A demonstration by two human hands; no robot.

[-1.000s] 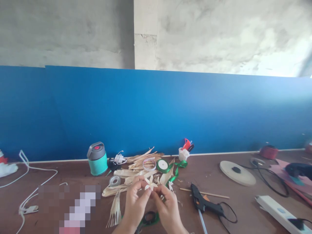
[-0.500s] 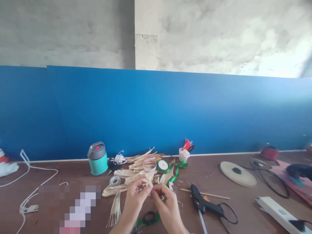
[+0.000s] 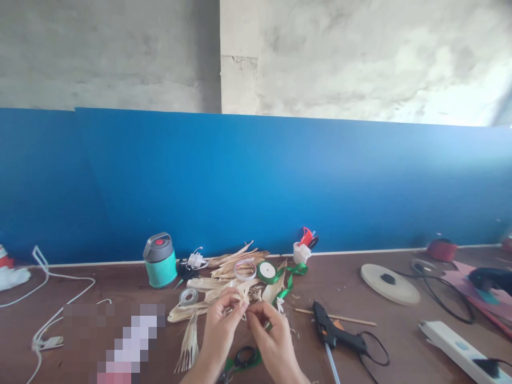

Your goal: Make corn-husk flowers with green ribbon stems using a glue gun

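Note:
My left hand [image 3: 219,330] and my right hand [image 3: 272,337] meet low in the middle of the view, both pinching a small pale straw flower [image 3: 242,296] between their fingertips. The flower's narrow petals stick up above my left fingers. Just behind the hands lies a heap of dried straw leaves [image 3: 224,272] on the brown table [image 3: 120,288]. Green-handled scissors [image 3: 242,358] lie between my wrists. A green ribbon roll [image 3: 267,272] sits right behind the flower.
A black glue gun [image 3: 334,333] with its cable lies right of my hands, beside a thin wooden stick [image 3: 348,319]. A teal jar [image 3: 160,260], tape rolls, a white cup of tools [image 3: 302,249], a round white disc [image 3: 390,284], a power strip [image 3: 460,349] and white cables [image 3: 48,298] stand around.
The flower has been turned in my fingers: its petals, spread open one second ago, now point up edge-on. Both hands stay in the same place.

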